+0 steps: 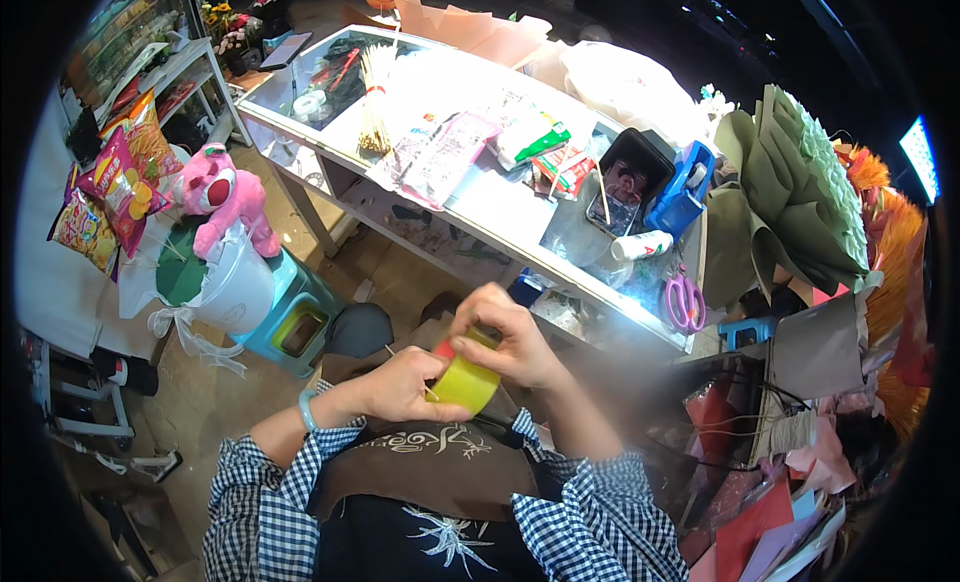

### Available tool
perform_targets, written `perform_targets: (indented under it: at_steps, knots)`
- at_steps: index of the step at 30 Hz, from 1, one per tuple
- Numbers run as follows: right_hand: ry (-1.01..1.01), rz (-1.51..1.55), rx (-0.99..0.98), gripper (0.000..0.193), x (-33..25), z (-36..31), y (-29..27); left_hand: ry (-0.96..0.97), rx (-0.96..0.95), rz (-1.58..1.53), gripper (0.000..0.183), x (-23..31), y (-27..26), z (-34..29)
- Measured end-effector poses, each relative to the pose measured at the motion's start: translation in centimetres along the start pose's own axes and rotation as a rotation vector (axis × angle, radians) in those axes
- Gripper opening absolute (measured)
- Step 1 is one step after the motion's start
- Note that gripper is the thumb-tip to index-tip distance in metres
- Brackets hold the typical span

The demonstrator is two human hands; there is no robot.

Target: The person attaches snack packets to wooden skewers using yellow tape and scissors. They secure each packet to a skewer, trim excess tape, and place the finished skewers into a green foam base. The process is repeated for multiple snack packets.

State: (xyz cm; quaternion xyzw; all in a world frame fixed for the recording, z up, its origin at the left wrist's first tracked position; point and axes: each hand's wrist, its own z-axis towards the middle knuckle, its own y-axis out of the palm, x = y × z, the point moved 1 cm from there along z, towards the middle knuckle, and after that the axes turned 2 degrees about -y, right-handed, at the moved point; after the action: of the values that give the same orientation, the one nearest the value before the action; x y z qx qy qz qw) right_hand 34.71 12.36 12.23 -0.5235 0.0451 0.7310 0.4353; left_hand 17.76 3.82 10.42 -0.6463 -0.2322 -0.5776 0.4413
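Observation:
In front of my apron, my right hand (515,337) is closed around a shiny yellow-green piece that looks like a roll of wide tape (467,386). My left hand (402,384) pinches at its left side, fingers closed, with a thin stick (391,352) poking out by the knuckles. A small red patch (445,350) shows between the hands; what it belongs to is hidden. To the left, a white bucket (240,294) holds green foam (183,276), a pink plush bear (240,204) and several snack bags (124,187) on sticks.
The bucket stands on a teal stool (300,317). Ahead is a white glass-topped counter (500,227) with a bundle of sticks (375,102), a blue tape dispenser (685,187), a phone (614,197) and purple scissors (684,302). Green wrapping paper (780,182) and coloured sheets (755,527) crowd the right.

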Motion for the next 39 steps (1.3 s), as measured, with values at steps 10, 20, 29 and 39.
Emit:
perform_targets:
  at_steps: [10,20,29,39]
  knots:
    - [-0.294,-0.709,0.33,0.017,-2.2,2.1,3.1,-0.032,0.683,0.098,0.024,-0.2,1.3,0.6]
    - [-0.266,-0.635,0.356,0.024,-3.2,2.6,2.5,0.144,0.79,0.315,0.025,0.6,1.2,0.9]
    - [-0.259,-0.684,0.284,0.019,-4.1,4.3,1.8,0.217,0.756,0.357,0.026,0.6,1.1,1.2]
    - [-0.365,-0.753,0.415,0.015,-5.0,5.5,3.5,0.294,0.847,0.331,0.027,0.2,0.3,0.7]
